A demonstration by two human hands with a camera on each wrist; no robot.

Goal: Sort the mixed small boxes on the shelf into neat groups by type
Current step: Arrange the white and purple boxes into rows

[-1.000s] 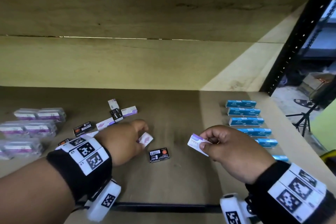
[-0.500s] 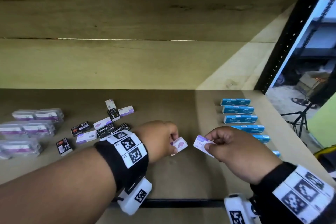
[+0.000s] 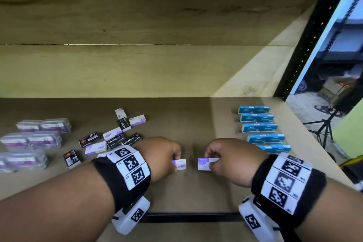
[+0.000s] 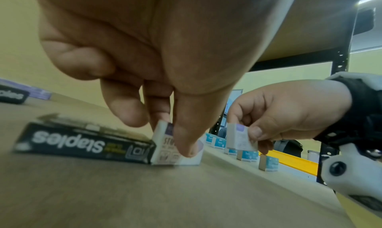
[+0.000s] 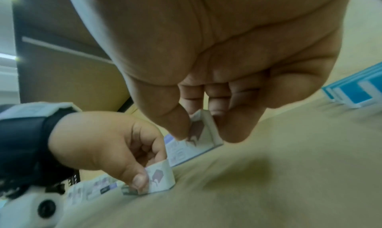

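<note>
My left hand (image 3: 175, 163) pinches a small white-and-purple box (image 3: 180, 164) between thumb and fingers at the shelf's front centre. In the left wrist view this box (image 4: 163, 151) sits low on the shelf board beside a black Staples box (image 4: 82, 143). Just to the right, my right hand (image 3: 211, 164) pinches another white-and-purple box (image 3: 203, 164), tilted and held slightly above the board (image 5: 203, 130). A short gap separates the two boxes. Several black and white-purple boxes (image 3: 115, 137) lie mixed at the left centre.
Blue boxes (image 3: 259, 127) stand in neat rows on the right of the shelf. Clear-wrapped purple packs (image 3: 33, 139) are grouped at the far left. A black upright post (image 3: 306, 45) bounds the right side, with the wooden back wall (image 3: 137, 68) behind.
My left hand has carried its white-purple box rightward from near the pile to the front centre and lowered it. The right hand has dropped a little with its box, which is now flatter.
</note>
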